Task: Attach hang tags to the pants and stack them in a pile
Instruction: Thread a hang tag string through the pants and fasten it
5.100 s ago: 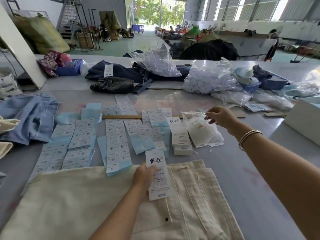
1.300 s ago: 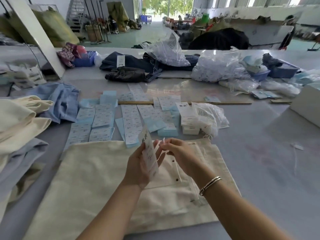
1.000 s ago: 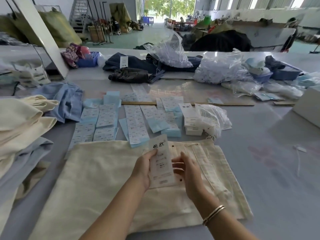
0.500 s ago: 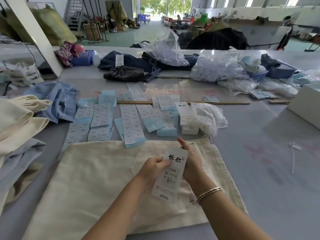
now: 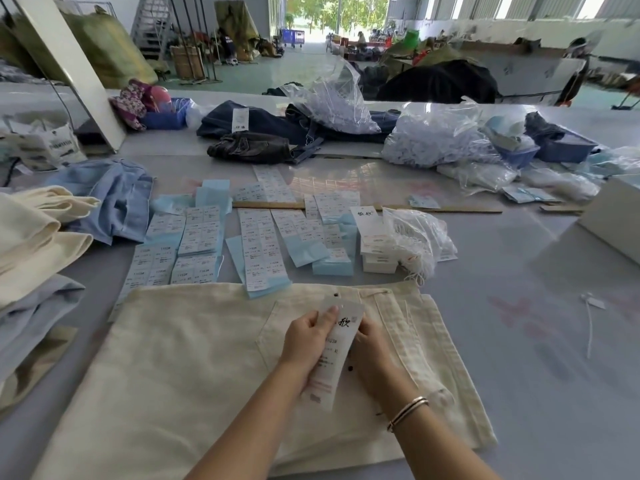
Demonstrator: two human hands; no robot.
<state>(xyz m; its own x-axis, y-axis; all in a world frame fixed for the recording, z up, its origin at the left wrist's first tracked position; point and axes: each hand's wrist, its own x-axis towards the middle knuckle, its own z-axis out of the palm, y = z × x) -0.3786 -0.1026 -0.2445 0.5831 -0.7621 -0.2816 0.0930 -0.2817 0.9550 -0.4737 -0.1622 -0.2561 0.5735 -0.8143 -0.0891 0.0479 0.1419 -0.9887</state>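
Grey table (image 5: 519,341), cream pants (image 5: 173,358), left hand (image 5: 306,341) pinching hang tag (image 5: 334,355), right hand (image 5: 372,351) gripping its edge

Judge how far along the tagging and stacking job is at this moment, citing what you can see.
Done: folded pants lie piled at the left, though no tags show on them. In hand: the left hand holds a hang tag over the cream pants spread in front, with the right hand at its edge; whether it is fastened cannot be told. Left: stacking this pair. A stack of unused tags remains.
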